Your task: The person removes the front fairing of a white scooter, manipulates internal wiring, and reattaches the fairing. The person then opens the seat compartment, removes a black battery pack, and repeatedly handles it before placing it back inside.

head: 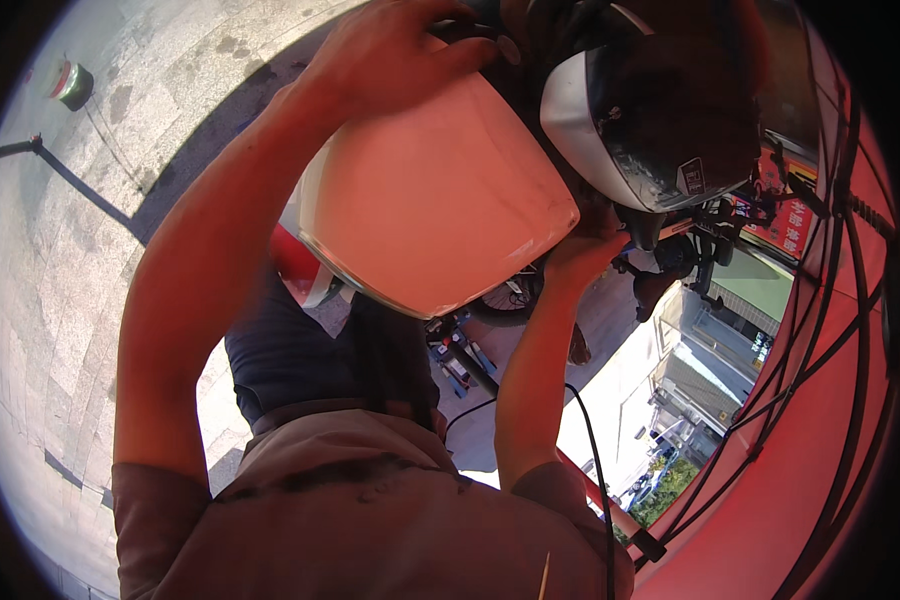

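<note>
In front of my body is a pale box-like cover [442, 202] with rounded corners, tinted red by the light. My left hand [420, 60] reaches over its far edge, thumb stretched towards dark parts behind it. What its fingertips touch is lost in shadow. Beside the cover's right corner is my right hand [585, 244], its fingers partly hidden below a rounded black-and-silver case [652, 127]. That case bears a small label. Whether either hand grips something is not visible.
A red awning [817, 450] with black cables [787, 390] curves along the right. Below the cover are a wheel [506, 300] and a blue-and-black metal part [457, 367]. A striped bollard-like object [71, 84] stands on the paving [60, 247]. A red sign [784, 217] bears writing.
</note>
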`<state>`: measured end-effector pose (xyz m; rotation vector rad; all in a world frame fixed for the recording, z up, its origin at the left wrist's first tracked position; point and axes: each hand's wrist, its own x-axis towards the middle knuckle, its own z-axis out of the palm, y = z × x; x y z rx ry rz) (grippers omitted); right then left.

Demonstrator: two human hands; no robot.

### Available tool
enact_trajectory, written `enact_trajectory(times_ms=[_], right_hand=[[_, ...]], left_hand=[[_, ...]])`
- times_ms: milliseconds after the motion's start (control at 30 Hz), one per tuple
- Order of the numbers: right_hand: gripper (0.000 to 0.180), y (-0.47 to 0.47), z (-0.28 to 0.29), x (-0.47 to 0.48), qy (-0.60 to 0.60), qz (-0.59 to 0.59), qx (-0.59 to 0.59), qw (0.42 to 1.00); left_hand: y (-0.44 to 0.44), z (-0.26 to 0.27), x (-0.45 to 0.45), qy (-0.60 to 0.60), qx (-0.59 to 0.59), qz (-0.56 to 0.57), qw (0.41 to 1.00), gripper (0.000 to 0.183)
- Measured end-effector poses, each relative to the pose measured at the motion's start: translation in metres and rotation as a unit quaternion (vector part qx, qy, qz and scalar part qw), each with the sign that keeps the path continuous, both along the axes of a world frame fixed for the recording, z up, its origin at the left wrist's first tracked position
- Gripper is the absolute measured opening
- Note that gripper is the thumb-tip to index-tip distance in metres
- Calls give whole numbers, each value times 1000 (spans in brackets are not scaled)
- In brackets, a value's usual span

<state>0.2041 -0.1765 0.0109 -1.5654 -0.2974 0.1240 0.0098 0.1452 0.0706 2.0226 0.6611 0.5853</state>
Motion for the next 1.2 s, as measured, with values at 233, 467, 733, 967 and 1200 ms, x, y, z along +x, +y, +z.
enact_trajectory(times_ms=[233, 467, 733, 967, 1200], right_hand=[[76, -2, 40, -1, -42, -164, 55, 984], [42, 63, 25, -49, -52, -38, -112, 992], [62, 61, 35, -7, 52, 182, -149, 971], [86, 55, 41, -11, 139, 308, -195, 921], [73, 53, 23, -4, 99, 346, -155, 920]], left_hand=[[1, 4, 1, 24, -56, 5, 998, 46], [17, -6, -2, 61, 26, 47, 997, 43], [-97, 32, -48, 8, 121, 206, 971, 44], [-180, -17, -70, 34, 305, 171, 936, 53], [-175, -8, -61, -3, 344, 145, 928, 45]])
